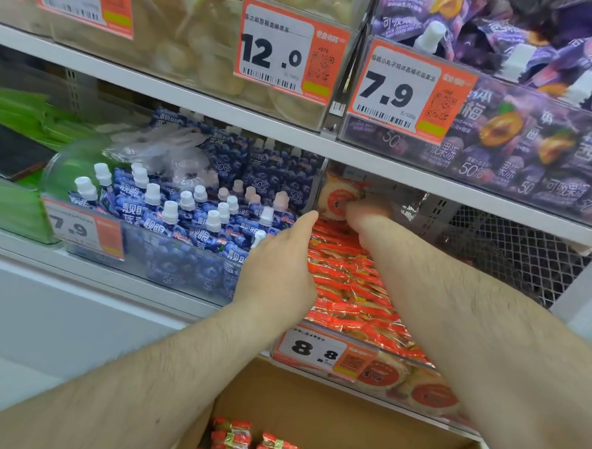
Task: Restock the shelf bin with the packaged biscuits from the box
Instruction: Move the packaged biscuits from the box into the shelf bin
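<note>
Head view looks down two bare forearms reaching into a clear shelf bin [394, 358] of orange-wrapped biscuit packs [349, 289]. Right hand [365, 216] is deep at the back of the bin, blurred by motion and partly under the shelf edge; its fingers seem to close on a round biscuit packet [338, 199] with an orange disc on its face, though the exact grip is hard to make out. Left hand [279, 257] rests at the bin's left wall with fingers straight and together, thumb side up, holding nothing that can be seen (its fingertips are hidden behind the hand). An 8.8 price tag [315, 352] sits on the bin front. At the bottom edge an open cardboard box [363, 420] is cut off by the frame, with a few red-wrapped packs [232, 437] showing inside. Left of the bin stand blueberry jelly pouches [185, 211] with white caps; the purple pouches [531, 151] above are blurred.
</note>
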`<state>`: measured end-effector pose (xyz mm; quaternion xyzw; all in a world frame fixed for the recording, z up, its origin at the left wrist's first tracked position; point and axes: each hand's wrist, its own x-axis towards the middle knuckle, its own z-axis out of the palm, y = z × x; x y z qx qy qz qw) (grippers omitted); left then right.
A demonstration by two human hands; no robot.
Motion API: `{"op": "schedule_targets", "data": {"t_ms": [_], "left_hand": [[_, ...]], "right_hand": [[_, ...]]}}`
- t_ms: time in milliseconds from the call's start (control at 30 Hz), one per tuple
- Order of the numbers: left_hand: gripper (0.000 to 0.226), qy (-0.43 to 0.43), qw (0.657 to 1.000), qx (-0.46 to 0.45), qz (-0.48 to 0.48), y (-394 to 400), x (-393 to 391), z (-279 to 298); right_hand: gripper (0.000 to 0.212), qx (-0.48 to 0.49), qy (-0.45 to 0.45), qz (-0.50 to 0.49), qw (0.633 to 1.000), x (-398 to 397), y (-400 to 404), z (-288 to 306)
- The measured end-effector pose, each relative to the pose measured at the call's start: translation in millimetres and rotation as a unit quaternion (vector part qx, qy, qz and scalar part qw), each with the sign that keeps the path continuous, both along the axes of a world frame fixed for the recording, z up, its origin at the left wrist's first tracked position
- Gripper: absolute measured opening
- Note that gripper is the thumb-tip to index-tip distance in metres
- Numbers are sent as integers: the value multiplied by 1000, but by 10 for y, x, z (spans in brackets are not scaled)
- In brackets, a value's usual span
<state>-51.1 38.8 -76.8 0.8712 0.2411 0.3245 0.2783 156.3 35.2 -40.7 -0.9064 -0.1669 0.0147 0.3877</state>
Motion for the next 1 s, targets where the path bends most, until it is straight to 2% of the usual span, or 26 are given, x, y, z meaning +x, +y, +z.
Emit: {"op": "schedule_targets", "data": {"t_ms": [133, 300, 400, 467, 567, 667, 733, 800, 867, 933, 1000], "left_hand": [[74, 10, 1000, 10, 4, -2, 18, -1], [68, 21, 1000, -3, -20, 26, -10, 9], [68, 26, 999, -18, -33, -2, -110, 99], [64, 9, 1000, 3, -27, -43, -202, 153], [39, -25, 997, 70, -24, -132, -358, 194], [20, -1, 995, 63, -78, -262, -538, 182], [17, 62, 990, 53, -114, -348, -629, 133], [12, 132, 979, 66, -141, -403, -664, 16], [11, 173, 968, 89, -160, -430, -675, -145], [15, 232, 951, 108, -173, -423, -677, -342], [17, 304, 926, 115, -190, -375, -667, -519]], "right_hand": [[17, -11, 25, 29, 999, -35, -50, 15], [41, 30, 120, 66, 990, -152, -202, 150], [34, 38, 148, 85, 985, -246, -342, 207], [30, 44, 146, 82, 985, -364, -479, 231], [29, 58, 83, 51, 994, -549, -642, 182], [21, 104, 16, 52, 993, -830, -798, 44], [10, 124, -33, 93, 987, -1109, -956, -82], [16, 153, -112, 133, 973, -1371, -1134, -240], [14, 217, -189, 188, 939, -1616, -1314, -423], [7, 221, -280, 255, 899, -1807, -1473, -700], [6, 200, -281, 283, 895, -1887, -1605, -1093]]}}
